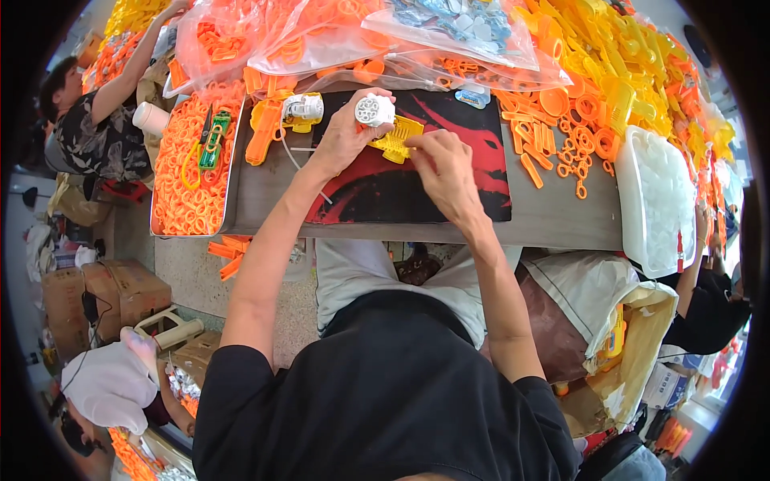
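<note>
While both forearms (277,240) reach forward, converging over the black-and-red mat (473,196), the left hand (346,132) grips a white cylinder (374,111), its face of round openings turned up toward the camera. A yellow shell (393,146), ribbed on the visible side, sits at the cylinder's lower right, above the mat. The right hand (443,167) angles in from the right, thumb and index fingertip drawn together at the shell's right end; whether they pinch the shell or some small part (too fine to make out) cannot be told.

Markings: the white carton (664,386) at lower right bears dark print, too small to read.

Obstructions: the left hand covers the cylinder's left side, and the shell's left end is hidden behind hand and cylinder. Clear bags (309,40) of orange parts are cut off by the upper edge.
</note>
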### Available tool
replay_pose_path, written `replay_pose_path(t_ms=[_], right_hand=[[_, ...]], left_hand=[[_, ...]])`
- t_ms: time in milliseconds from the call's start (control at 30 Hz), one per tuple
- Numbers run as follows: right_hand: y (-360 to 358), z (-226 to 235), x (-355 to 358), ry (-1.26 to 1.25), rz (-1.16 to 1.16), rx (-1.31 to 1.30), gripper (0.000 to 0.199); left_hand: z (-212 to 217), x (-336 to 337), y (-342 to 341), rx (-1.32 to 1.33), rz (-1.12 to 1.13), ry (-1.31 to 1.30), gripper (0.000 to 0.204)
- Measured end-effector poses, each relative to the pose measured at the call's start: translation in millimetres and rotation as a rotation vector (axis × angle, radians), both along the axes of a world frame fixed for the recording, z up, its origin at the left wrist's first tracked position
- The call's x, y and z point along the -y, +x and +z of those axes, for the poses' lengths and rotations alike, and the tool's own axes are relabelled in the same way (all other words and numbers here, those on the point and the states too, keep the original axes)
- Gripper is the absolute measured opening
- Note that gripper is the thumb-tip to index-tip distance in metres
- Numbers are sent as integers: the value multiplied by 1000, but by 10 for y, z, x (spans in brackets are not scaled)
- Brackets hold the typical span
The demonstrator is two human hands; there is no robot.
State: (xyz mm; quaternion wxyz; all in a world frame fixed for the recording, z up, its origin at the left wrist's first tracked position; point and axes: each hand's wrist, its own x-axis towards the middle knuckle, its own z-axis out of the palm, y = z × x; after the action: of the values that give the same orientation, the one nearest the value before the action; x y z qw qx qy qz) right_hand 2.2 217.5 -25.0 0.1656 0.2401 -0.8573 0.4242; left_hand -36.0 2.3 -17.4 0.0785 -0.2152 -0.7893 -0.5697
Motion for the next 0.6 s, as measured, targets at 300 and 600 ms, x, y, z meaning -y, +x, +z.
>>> replay_pose_path(t_ms=[300, 600], right_hand=[[-1, -198, 381, 143, -41, -32, 27], [41, -187, 308, 151, -16, 37, 24]], left_hand=[[-105, 93, -34, -53, -36, -158, 43], [-104, 85, -38, -71, -62, -154, 45]])
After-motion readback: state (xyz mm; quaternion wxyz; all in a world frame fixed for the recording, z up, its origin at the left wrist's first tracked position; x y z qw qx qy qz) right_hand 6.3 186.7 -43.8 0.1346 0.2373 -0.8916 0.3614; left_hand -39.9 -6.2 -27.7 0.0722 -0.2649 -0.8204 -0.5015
